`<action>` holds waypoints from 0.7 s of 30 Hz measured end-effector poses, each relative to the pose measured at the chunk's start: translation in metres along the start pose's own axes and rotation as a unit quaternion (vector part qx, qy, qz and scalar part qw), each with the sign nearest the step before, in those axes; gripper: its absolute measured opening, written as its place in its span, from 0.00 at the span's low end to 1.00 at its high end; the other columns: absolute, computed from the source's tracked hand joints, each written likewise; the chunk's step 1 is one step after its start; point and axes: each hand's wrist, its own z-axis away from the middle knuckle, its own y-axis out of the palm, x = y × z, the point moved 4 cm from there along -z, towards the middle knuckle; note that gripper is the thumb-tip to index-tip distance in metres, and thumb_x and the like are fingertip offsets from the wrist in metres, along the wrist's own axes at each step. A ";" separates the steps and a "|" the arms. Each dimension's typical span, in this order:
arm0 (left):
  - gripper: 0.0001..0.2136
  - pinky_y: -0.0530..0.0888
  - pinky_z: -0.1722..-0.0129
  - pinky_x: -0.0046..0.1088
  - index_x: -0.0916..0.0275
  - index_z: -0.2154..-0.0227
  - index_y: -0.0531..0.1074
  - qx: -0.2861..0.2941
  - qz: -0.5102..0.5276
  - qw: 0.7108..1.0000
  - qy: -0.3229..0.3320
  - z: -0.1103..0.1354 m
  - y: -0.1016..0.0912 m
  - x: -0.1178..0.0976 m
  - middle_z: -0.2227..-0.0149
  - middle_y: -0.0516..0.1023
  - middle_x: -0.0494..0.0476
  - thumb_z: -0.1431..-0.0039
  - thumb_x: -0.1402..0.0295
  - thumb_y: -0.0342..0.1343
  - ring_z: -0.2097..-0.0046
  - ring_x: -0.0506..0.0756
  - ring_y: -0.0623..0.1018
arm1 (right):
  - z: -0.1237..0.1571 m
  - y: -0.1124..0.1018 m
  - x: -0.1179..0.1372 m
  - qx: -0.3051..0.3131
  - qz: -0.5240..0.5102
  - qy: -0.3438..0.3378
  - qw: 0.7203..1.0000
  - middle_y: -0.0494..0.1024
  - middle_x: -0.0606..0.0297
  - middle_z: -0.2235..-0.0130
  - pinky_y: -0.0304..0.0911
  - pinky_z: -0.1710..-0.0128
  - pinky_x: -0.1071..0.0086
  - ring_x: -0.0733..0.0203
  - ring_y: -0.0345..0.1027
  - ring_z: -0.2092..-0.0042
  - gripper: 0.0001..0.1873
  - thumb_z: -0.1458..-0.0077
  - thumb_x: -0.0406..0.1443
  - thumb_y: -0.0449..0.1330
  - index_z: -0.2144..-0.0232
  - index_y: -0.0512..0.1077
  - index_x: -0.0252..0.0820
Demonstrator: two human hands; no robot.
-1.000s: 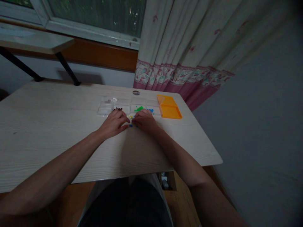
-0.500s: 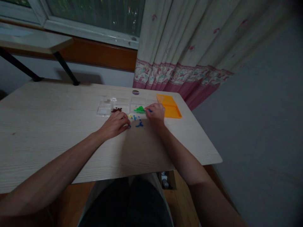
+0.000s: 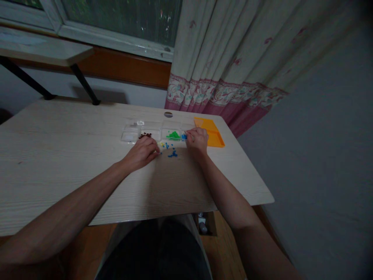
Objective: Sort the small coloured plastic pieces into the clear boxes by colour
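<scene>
Right hand point(image 3: 198, 139) partly hides blue pieces point(image 3: 183, 137), its grip unclear.

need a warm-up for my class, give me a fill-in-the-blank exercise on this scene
The bare right hand is at a clear plastic compartment holding small ____ pieces.
In the picture, the shallow orange plastic tray lies to the ____ of the bare left hand.
The heap of small pieces in the adjoining clear compartment is ____.
Missing words: blue; right; green
</scene>
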 end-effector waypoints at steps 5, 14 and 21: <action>0.11 0.68 0.49 0.42 0.62 0.63 0.75 -0.058 0.020 0.998 -0.022 -0.001 -0.004 0.004 0.60 0.76 0.60 0.32 0.63 0.50 0.53 0.59 0.72 | 0.014 0.003 0.050 0.100 -0.040 -0.195 0.975 0.79 0.61 0.57 0.53 0.46 0.57 0.53 0.64 0.50 0.15 0.35 0.44 0.56 0.54 0.80 0.50; 0.12 0.67 0.49 0.41 0.61 0.63 0.73 -0.075 0.034 0.996 -0.026 -0.001 -0.005 0.003 0.60 0.74 0.60 0.31 0.61 0.49 0.54 0.58 0.72 | 0.027 0.014 0.083 0.160 -0.053 -0.253 0.953 0.81 0.64 0.58 0.51 0.46 0.59 0.55 0.64 0.50 0.12 0.35 0.45 0.57 0.57 0.80 0.52; 0.12 0.67 0.49 0.41 0.62 0.63 0.73 -0.077 0.021 0.997 -0.017 -0.001 -0.004 0.006 0.60 0.75 0.60 0.31 0.62 0.49 0.54 0.58 0.72 | 0.030 0.013 0.086 0.142 -0.051 -0.275 0.949 0.81 0.63 0.59 0.51 0.46 0.59 0.55 0.65 0.51 0.12 0.34 0.44 0.57 0.59 0.79 0.50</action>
